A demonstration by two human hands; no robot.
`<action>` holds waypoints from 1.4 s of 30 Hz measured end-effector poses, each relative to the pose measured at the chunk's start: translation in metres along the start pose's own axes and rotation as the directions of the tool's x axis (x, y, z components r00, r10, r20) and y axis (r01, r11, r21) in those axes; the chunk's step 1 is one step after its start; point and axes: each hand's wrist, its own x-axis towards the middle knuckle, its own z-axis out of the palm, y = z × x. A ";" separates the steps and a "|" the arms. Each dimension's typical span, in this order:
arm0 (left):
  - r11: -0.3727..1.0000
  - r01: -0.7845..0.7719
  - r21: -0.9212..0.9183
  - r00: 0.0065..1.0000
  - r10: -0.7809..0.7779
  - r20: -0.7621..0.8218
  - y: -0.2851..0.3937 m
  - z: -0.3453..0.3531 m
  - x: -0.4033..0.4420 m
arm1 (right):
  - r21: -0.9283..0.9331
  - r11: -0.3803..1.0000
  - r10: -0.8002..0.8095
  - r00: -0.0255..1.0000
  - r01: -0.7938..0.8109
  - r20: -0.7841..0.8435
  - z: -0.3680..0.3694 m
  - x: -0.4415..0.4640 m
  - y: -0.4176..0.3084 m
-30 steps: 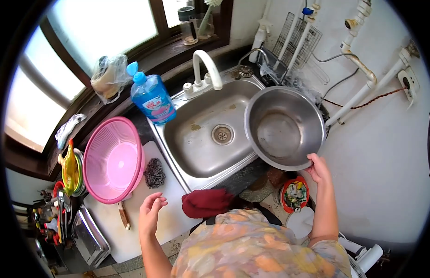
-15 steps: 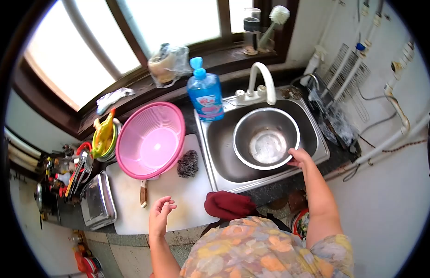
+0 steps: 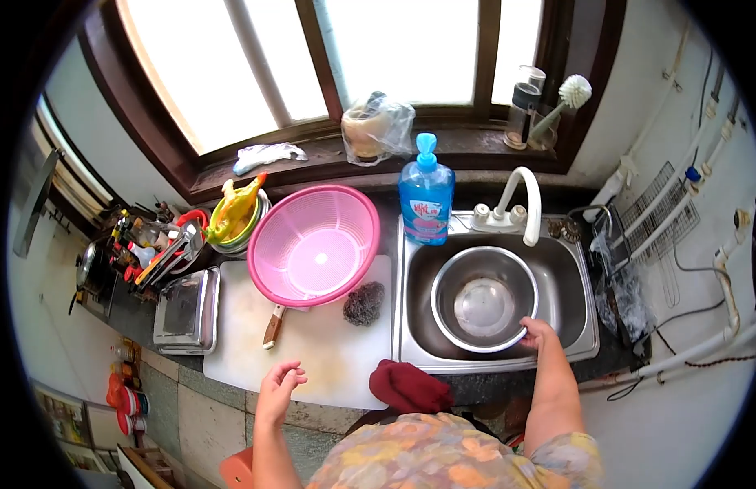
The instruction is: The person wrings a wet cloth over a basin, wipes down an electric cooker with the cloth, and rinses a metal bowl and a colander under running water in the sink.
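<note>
My right hand (image 3: 538, 332) grips the lower right rim of a round stainless steel basin (image 3: 486, 303), which sits in the left part of the sink (image 3: 572, 322). Nothing but a worn, whitish bottom shows inside the basin. Over the front edge of the white cutting board (image 3: 325, 367) hovers my left hand (image 3: 280, 383), empty, its fingers loosely bent. On the board are a pink plastic colander (image 3: 313, 244), a dark steel-wool scrubber (image 3: 363, 304) and a knife with a wooden handle (image 3: 274, 328), its blade mostly under the colander.
A blue dish soap bottle (image 3: 425, 196) stands at the sink's back left corner, beside the white faucet (image 3: 521, 200). A dark red cloth (image 3: 411, 386) hangs at the front edge. Leftward are a lidded rectangular container (image 3: 185, 312) and stacked bowls with a yellow item (image 3: 234, 212).
The head view has turned left, so the scene sits farther right and lower. Within the sink, the basin has shifted left with my right hand still on its rim. My left hand stays empty.
</note>
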 end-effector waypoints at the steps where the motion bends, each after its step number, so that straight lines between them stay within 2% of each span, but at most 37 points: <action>1: 1.000 0.012 0.004 1.000 -0.012 -0.012 0.000 0.000 -0.001 | -0.012 1.000 0.018 1.000 -0.018 0.019 0.000 0.004 -0.002; 4: 1.000 0.001 0.006 1.000 -0.001 -0.016 0.000 -0.001 -0.002 | 0.089 0.995 -0.041 0.999 0.044 -0.029 -0.002 0.010 -0.002; 8: 1.000 0.020 -0.004 1.000 -0.020 -0.013 0.005 0.001 -0.003 | 0.065 0.997 -0.040 0.995 0.046 -0.093 -0.020 0.031 0.005; 10: 1.000 0.013 -0.027 1.000 -0.013 -0.016 0.003 0.000 -0.002 | 0.124 0.991 -0.042 0.996 0.052 -0.083 -0.027 0.023 0.003; 11: 1.000 0.024 -0.021 0.999 -0.024 -0.028 0.002 -0.001 -0.002 | -0.179 0.984 -0.080 0.936 0.018 -0.344 -0.004 -0.020 -0.016; 12: 0.999 0.027 -0.024 0.999 -0.028 -0.023 0.000 -0.002 -0.002 | -0.507 0.854 -0.397 0.772 0.113 -0.497 -0.003 -0.021 -0.014; 13: 0.999 0.031 -0.022 0.999 -0.031 -0.036 -0.001 -0.002 -0.002 | -0.669 0.701 -0.676 0.531 0.247 -0.512 0.001 -0.018 -0.015; 14: 0.999 0.033 -0.022 0.998 -0.034 -0.051 -0.002 -0.002 -0.001 | -0.818 0.490 -0.870 0.224 0.303 -0.438 0.005 -0.017 -0.018; 16: 0.999 0.034 -0.034 0.998 -0.035 -0.048 -0.006 -0.003 -0.002 | -0.684 0.382 -0.922 0.300 0.621 -0.244 0.026 -0.019 -0.038; 18: 0.998 0.036 -0.044 0.998 -0.038 -0.050 -0.009 -0.005 -0.004 | -0.498 0.433 -0.891 0.442 0.751 -0.107 0.061 -0.016 -0.061; 20: 0.998 0.024 -0.057 0.999 -0.026 -0.048 -0.013 -0.007 -0.006 | -0.302 0.377 -0.916 0.401 0.876 0.021 0.105 -0.016 -0.082; 22: 0.998 0.033 -0.059 0.997 -0.037 -0.070 -0.015 -0.010 -0.010 | -0.290 0.411 -0.880 0.459 0.864 0.120 0.150 -0.042 -0.106; 24: 0.997 0.038 -0.062 0.994 -0.044 -0.099 -0.019 -0.015 -0.015 | -0.385 0.360 -0.874 0.452 0.850 0.180 0.186 -0.062 -0.127; 25: 0.996 0.047 -0.072 0.991 -0.055 -0.118 -0.023 -0.018 -0.018 | -0.370 0.388 -0.860 0.476 0.844 0.184 0.199 -0.057 -0.136; 26: 0.995 0.057 -0.084 0.987 -0.069 -0.143 -0.027 -0.021 -0.022 | -0.367 0.351 -0.886 0.432 0.861 0.166 0.212 -0.053 -0.141; 28: 0.991 0.053 -0.124 0.974 -0.079 -0.213 -0.034 -0.028 -0.031 | -0.313 0.524 -0.783 0.592 0.792 0.190 0.230 -0.055 -0.152; 30: 0.993 0.066 -0.100 0.974 -0.086 -0.210 -0.038 -0.033 -0.040 | -0.230 0.677 -0.655 0.715 0.699 0.244 0.244 -0.055 -0.159; 32: 0.988 0.037 -0.148 0.953 -0.079 -0.291 -0.046 -0.038 -0.050 | -0.189 0.675 -0.677 0.701 0.713 0.226 0.252 -0.027 -0.161; 34: 0.989 0.035 -0.143 0.957 -0.074 -0.280 -0.054 -0.045 -0.057 | -0.123 0.603 -0.745 0.612 0.788 0.267 0.253 -0.011 -0.163; 35: 0.988 0.037 -0.150 0.953 -0.080 -0.291 -0.054 -0.046 -0.061 | -0.120 0.595 -0.761 0.605 0.795 0.235 0.252 -0.011 -0.162; 38: 0.985 0.075 -0.159 0.935 -0.124 -0.331 -0.057 -0.050 -0.069 | -0.137 0.500 -0.789 0.515 0.855 0.335 0.240 0.005 -0.170; 40: 0.983 0.104 -0.153 0.924 -0.152 -0.350 -0.054 -0.049 -0.071 | -0.204 0.534 -0.744 0.571 0.820 0.347 0.238 0.006 -0.178; 42: 0.983 0.108 -0.149 0.934 -0.152 -0.323 -0.058 -0.050 -0.067 | -0.194 0.544 -0.727 0.574 0.816 0.377 0.236 0.006 -0.182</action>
